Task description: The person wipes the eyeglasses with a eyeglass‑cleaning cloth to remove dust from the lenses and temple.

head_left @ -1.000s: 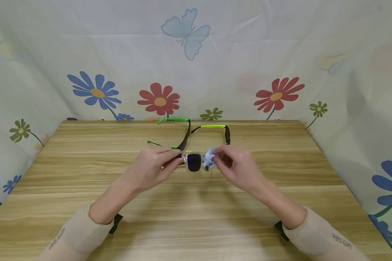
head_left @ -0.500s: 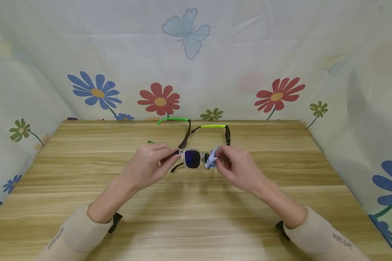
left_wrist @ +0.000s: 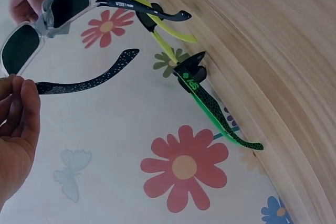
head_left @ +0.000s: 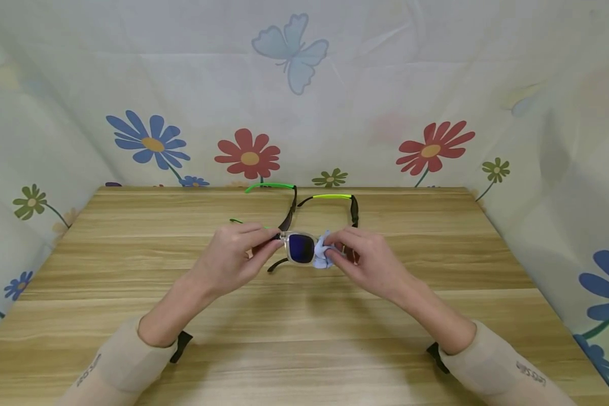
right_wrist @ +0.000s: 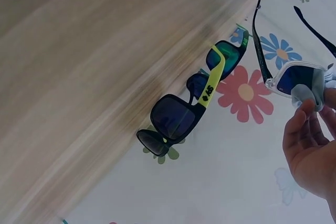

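Observation:
A pair of clear-framed sunglasses (head_left: pixel 301 248) with dark blue lenses and speckled black temples is held above the table between both hands. My left hand (head_left: pixel 238 256) pinches the frame at its left hinge corner between thumb and fingers. In my right hand (head_left: pixel 370 256) a crumpled light-blue cloth (head_left: pixel 322 254) is pinched against the right lens, covering most of it. The left wrist view shows the temples (left_wrist: pixel 94 81) unfolded. In the right wrist view the cloth (right_wrist: pixel 310 95) wraps over the lens edge.
Behind the hands, black sunglasses with green temples (head_left: pixel 269 185) and another black pair with yellow temples (head_left: pixel 332 197) lie on the wooden table (head_left: pixel 304 349). A flower-printed curtain (head_left: pixel 350 101) rises at the table's back edge and along both sides.
The held sunglasses have tilted and shifted slightly. The right hand's cloth has moved over the right lens, first outward to the right and then back left. The left hand keeps its pinch.

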Demonstrator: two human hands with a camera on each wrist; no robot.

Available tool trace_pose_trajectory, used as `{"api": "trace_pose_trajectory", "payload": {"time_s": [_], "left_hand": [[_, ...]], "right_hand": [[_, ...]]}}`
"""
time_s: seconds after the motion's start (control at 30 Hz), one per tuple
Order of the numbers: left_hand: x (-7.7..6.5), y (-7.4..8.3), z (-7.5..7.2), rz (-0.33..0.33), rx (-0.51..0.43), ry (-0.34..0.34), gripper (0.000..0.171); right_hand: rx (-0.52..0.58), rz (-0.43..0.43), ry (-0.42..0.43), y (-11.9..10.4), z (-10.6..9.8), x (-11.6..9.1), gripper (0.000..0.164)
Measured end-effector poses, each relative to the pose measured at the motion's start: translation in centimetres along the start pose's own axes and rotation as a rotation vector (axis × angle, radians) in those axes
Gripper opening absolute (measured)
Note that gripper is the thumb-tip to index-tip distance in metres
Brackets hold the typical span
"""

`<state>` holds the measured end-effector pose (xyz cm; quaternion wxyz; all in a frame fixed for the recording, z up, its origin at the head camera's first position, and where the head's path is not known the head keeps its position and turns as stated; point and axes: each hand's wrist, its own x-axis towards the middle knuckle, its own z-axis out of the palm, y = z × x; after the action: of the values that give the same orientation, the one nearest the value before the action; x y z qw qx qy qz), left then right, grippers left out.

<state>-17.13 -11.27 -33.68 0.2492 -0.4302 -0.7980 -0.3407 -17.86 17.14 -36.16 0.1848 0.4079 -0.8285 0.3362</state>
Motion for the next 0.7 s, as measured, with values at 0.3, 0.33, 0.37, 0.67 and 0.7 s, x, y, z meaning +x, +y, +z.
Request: {"api": "trace_pose_trajectory", "payload": {"time_s": [0.3,0.33,0.37,0.67,0.7], "left_hand": [[0.2,0.3,-0.1,-0.024,-0.014,0.012,0.013],[0.3,0.3,-0.2,-0.023,-0.013,0.014,0.013],[0.3,0.4,-0.2,-0.022,-0.014,0.017,0.013],[0.4,0.4,-0.5,-0.021,-0.02,0.035,0.016],[0.4,0.4,-0.4,-0.02,-0.023,0.036,0.016]], "right_hand": [[-0.039,0.017,-0.012,0.1,-0.1,-0.1,0.011],[-0.043,0.024,-0.017,0.2,-0.1,-0.2,0.011],[-0.049,0.033,-0.022,0.2,-0.1,-0.2,0.011],[-0.091,0.11,-0.077,1.1,-0.2,-0.3,0.009],[-0.093,0.115,-0.08,1.2,-0.2,-0.3,0.009]]}}
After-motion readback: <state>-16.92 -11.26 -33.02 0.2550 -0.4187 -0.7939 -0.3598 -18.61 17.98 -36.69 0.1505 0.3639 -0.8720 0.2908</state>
